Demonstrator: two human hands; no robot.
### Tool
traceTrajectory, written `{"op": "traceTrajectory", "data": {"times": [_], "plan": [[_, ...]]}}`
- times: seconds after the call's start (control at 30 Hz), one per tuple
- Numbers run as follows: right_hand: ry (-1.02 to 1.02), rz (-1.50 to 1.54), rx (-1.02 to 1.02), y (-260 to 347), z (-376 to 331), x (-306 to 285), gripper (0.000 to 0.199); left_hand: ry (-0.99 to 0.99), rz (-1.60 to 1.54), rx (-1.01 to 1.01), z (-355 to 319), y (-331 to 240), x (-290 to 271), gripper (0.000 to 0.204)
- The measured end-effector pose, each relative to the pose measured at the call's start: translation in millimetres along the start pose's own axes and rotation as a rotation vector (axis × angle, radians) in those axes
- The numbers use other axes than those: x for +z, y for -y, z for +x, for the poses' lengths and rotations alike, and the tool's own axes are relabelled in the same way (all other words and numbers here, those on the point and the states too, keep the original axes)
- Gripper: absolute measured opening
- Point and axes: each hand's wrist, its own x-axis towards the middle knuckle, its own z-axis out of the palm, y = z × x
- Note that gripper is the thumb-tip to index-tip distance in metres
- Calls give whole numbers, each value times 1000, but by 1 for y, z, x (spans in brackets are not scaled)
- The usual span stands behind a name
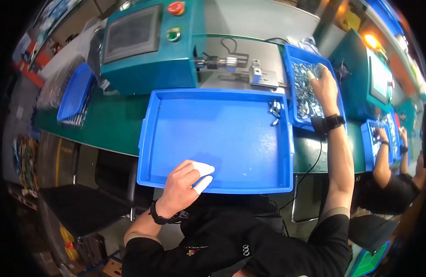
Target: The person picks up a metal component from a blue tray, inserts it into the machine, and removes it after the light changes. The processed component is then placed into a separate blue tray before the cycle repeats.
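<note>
My left hand (181,183) is over the near edge of a wide blue tray (208,134), white covers on its thumb and index finger. Those two fingertips stand apart with nothing visible between them; the other fingers curl in. My right hand (325,90) reaches into a narrower blue bin (294,104) full of small shiny metal parts (305,94). Its thumb and index finger, also covered, are spread just over the parts, and no held piece shows. A few similar metal pieces (275,111) lie in the wide tray's far right corner.
Behind the wide tray stands a green machine (150,74) with a screen, a red button and a chuck facing a metal fixture (261,76). Another blue tray (74,92) rests at left. A cable (310,173) hangs from my right wristband. A co-worker's arm (384,154) is at right.
</note>
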Motion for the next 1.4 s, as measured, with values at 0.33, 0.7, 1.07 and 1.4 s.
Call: {"op": "traceTrajectory", "data": {"times": [0.33,0.7,1.07,1.4], "plan": [[-108,633,67,14,-76,-7,43,396,187,248,115,-23,11,29],[-198,607,-66,2,-77,-15,38,545,544,780,225,5,114,30],[-31,665,-56,12,-87,-16,35,586,389,700,213,10,109,25],[-35,694,-81,12,-88,-14,35,209,339,600,248,8,70,23]]}}
